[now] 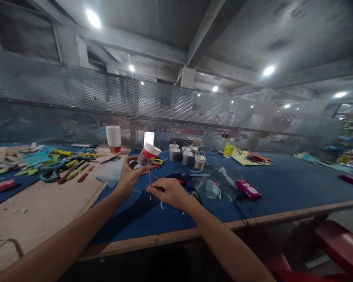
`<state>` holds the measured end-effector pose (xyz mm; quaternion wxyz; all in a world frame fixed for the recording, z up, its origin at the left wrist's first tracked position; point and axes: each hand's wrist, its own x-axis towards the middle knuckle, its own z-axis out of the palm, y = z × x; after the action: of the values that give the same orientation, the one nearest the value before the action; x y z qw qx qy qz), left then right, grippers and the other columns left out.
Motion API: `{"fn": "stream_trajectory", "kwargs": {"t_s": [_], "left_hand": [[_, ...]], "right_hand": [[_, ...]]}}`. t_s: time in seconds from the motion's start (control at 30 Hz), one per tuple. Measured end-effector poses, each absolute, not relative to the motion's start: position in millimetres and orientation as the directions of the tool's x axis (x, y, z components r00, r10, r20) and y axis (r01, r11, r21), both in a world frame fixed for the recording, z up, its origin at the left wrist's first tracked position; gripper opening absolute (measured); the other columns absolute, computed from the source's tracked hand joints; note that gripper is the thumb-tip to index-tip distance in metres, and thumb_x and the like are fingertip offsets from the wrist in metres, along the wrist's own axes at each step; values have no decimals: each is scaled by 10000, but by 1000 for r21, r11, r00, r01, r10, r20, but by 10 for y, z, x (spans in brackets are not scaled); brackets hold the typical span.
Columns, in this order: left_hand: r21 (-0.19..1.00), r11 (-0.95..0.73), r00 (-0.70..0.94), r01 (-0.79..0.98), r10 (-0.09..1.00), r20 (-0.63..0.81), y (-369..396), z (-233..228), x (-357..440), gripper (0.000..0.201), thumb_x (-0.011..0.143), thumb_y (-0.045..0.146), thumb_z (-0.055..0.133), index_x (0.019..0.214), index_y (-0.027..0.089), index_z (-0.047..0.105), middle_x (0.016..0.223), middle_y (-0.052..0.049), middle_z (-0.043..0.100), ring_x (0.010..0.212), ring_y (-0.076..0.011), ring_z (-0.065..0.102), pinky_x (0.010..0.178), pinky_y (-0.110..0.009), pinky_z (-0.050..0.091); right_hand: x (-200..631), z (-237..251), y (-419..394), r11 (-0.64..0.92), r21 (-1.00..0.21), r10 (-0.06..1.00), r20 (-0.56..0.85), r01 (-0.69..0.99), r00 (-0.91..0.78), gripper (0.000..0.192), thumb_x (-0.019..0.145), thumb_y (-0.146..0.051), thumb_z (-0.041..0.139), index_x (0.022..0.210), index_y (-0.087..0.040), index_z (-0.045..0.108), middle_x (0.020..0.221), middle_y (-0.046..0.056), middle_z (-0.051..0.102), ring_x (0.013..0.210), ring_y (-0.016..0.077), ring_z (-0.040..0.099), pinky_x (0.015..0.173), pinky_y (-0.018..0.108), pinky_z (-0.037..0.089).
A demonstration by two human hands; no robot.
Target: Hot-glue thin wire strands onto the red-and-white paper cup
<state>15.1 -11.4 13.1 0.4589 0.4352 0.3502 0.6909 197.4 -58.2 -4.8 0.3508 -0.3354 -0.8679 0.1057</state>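
Observation:
My left hand (131, 172) is closed around a paper cup (150, 152), white at the rim with a red band, its lower part wrapped in grey-brown cord. The cup is tilted, held above the table. A length of thin cord (150, 176) hangs from the cup down to my right hand (168, 190), whose thumb and fingers pinch it. Beyond the hands stand several small cord-wrapped cups with loop handles (187, 157). Just behind the held cup lie yellow and red scissors (158, 163). A dark blue glue gun (186, 180) rests past my right hand.
A stack of paper cups (113, 138) and a lit phone (149, 138) stand at the back. On the left are blue-handled scissors (54, 168) and markers. To the right lie a magenta packet (248, 190), a yellow-labelled bottle (229, 148) and coloured paper. Red chairs (341, 243) stand beyond the front edge.

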Motion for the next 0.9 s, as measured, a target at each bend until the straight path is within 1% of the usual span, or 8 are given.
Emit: {"fn": "stream_trajectory", "kwargs": {"t_s": [0.13, 0.3, 0.37, 0.47, 0.57, 0.67, 0.77, 0.9], "left_hand": [[890, -427, -272, -160, 886, 376, -76, 88, 106, 715, 511, 158, 951, 1071, 242, 514, 1045, -2, 640, 742, -159, 664, 703, -312, 579], [853, -521, -332, -15, 808, 488, -61, 77, 42, 708, 544, 180, 961, 1119, 242, 552, 1223, -49, 611, 792, -146, 663, 719, -262, 552], [845, -534, -342, -29, 799, 494, -97, 110, 42, 712, 540, 162, 959, 1130, 244, 568, 1265, -56, 598, 792, -148, 671, 707, -260, 551], [840, -538, -343, -66, 803, 488, -164, 163, 67, 702, 519, 116, 950, 1113, 242, 598, 1242, -45, 613, 774, -146, 668, 695, -256, 548], [824, -558, -344, -101, 797, 497, -199, 178, 95, 688, 508, 80, 939, 1094, 239, 615, 1223, -31, 620, 774, -134, 662, 714, -248, 552], [808, -581, -312, -97, 789, 529, -184, 147, 105, 685, 537, 98, 935, 1117, 246, 602, 1235, -28, 611, 810, -138, 676, 754, -250, 562], [811, -578, -260, -94, 800, 541, -147, 99, 102, 704, 565, 129, 933, 1156, 258, 573, 1209, -22, 611, 838, -154, 693, 783, -275, 573], [844, -524, -207, -116, 844, 495, -134, 72, 119, 716, 577, 168, 945, 1156, 257, 534, 1164, -20, 637, 813, -171, 708, 778, -316, 582]], "right_hand": [[1979, -92, -642, 778, -221, 596, 555, 588, -580, 385, 1042, -535, 559, 1020, -233, 797, 1039, 46, 764, 860, 148, 698, 724, 226, 444], [2084, -47, -798, 772, 3, 481, 652, 636, -587, 467, 1041, -569, 528, 1250, -193, 712, 1128, 133, 721, 954, 211, 692, 799, 292, 502], [2178, 33, -833, 748, -12, 469, 717, 664, -515, 458, 1065, -528, 491, 1292, -175, 674, 1103, 141, 722, 1006, 223, 686, 845, 303, 502], [2368, 190, -772, 580, -195, 621, 735, 791, -274, 416, 1093, -489, 429, 1172, -181, 697, 987, 106, 732, 901, 199, 695, 822, 292, 480], [2580, 309, -594, 272, -312, 843, 534, 910, -68, 333, 1063, -472, 503, 1065, -209, 706, 1014, 77, 755, 911, 202, 709, 800, 285, 463], [2763, 303, -402, 53, -195, 969, 246, 979, -3, 346, 1021, -502, 561, 1029, -199, 729, 1066, 109, 771, 1020, 267, 723, 825, 318, 469], [2881, 192, -268, -8, -117, 998, 53, 993, 14, 436, 990, -572, 585, 1073, -175, 743, 1089, 156, 779, 1074, 320, 728, 819, 338, 481], [2958, 61, -163, 13, -125, 1000, -1, 992, -14, 500, 949, -649, 609, 1041, -182, 765, 1087, 151, 788, 1054, 314, 742, 774, 307, 480]]}}
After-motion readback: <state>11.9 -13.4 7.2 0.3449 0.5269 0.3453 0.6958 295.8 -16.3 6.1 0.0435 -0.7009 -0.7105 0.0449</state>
